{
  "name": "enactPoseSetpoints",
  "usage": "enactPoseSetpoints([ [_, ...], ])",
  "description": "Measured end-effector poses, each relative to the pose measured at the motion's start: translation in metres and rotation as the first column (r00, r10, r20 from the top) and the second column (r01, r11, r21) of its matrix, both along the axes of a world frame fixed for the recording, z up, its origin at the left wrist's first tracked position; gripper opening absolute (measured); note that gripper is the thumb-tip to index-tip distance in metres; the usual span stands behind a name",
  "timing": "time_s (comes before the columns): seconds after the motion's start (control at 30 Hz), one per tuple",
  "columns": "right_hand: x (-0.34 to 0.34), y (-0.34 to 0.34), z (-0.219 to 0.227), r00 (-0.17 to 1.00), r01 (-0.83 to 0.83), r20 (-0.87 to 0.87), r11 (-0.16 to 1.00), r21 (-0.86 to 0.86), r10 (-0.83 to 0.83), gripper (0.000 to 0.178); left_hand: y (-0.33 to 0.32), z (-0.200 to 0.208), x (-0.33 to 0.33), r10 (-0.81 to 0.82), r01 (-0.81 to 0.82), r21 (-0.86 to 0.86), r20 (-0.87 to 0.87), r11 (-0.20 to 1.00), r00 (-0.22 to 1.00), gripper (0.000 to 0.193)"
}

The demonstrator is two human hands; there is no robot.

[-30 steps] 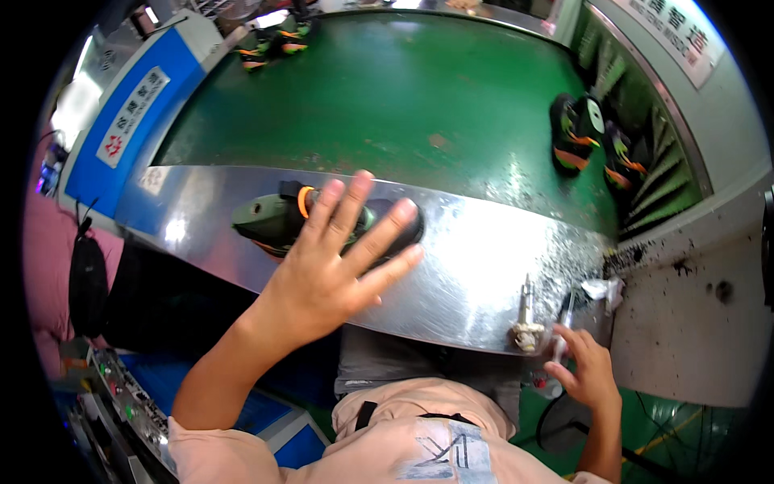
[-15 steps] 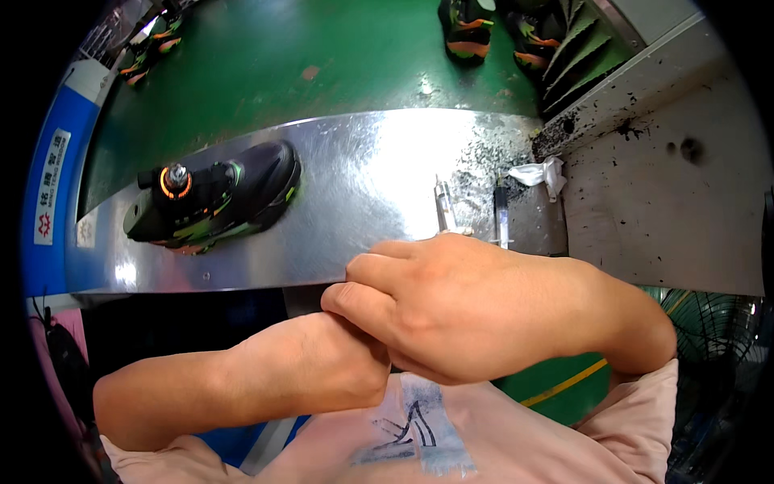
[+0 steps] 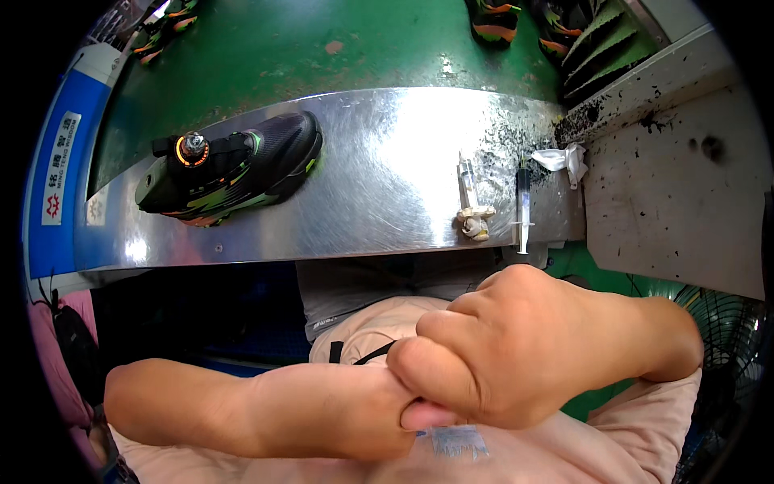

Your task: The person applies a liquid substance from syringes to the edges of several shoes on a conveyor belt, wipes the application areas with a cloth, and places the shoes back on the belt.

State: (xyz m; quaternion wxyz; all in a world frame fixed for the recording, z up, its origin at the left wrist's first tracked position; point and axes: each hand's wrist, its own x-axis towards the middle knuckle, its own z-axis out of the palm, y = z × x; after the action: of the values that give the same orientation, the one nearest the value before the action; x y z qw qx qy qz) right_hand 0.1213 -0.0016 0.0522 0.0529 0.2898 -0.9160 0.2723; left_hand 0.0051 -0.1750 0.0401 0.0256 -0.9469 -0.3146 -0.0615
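My left hand [image 3: 363,407] and my right hand [image 3: 508,347] meet close in front of my shirt, below the near edge of the metal shelf. Curled into a fist, the right hand overlaps the left; whatever it grips is hidden. A pink fingertip shows beneath it, while most fingers of the left hand are out of sight. On the metal shelf [image 3: 363,202], a dark shoe [image 3: 278,161] with green and orange parts lies toward the left. Nearer my right hand are a clear syringe [image 3: 468,189] with a pale, dirty clump at its base and a second syringe [image 3: 524,206] with a dark upper end.
Crumpled white tissue [image 3: 564,163] lies beside the syringes, next to a stained pale panel [image 3: 677,177]. Beyond the shelf, a green surface [image 3: 322,48] bears more shoes [image 3: 493,22]. A blue panel [image 3: 68,173] borders the left; a wire fan [image 3: 726,339] stands at the right.
Both hands have come down from the shelf edge toward my body, uncovering the lower ends of the syringes. The right fingers are curled more tightly. The shoe stays on the shelf.
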Motion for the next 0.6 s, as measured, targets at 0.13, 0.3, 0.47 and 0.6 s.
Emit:
enactPoseSetpoints([
  [0.13,0.005,-0.001,0.002,0.997,0.076,0.024,0.997,-0.016,-0.075,0.035,0.006,0.008,0.002,0.003,-0.005,-0.033,-0.038,0.999,0.999,0.017],
  [0.3,0.011,-0.006,-0.002,0.987,0.09,-0.135,0.996,-0.028,-0.093,0.037,-0.002,0.023,0.009,-0.042,0.026,-0.1,-0.161,0.995,0.986,0.016],
  [0.47,0.011,-0.001,-0.016,0.994,0.104,-0.014,0.985,-0.138,-0.107,0.035,0.008,-0.009,0.004,-0.086,0.09,0.026,-0.128,0.996,0.988,0.014],
  [0.6,-0.002,0.007,-0.028,0.977,0.203,0.106,0.959,-0.2,-0.185,0.036,0.017,0.0,0.0,0.033,-0.075,-0.091,-0.399,0.993,0.917,0.009],
])
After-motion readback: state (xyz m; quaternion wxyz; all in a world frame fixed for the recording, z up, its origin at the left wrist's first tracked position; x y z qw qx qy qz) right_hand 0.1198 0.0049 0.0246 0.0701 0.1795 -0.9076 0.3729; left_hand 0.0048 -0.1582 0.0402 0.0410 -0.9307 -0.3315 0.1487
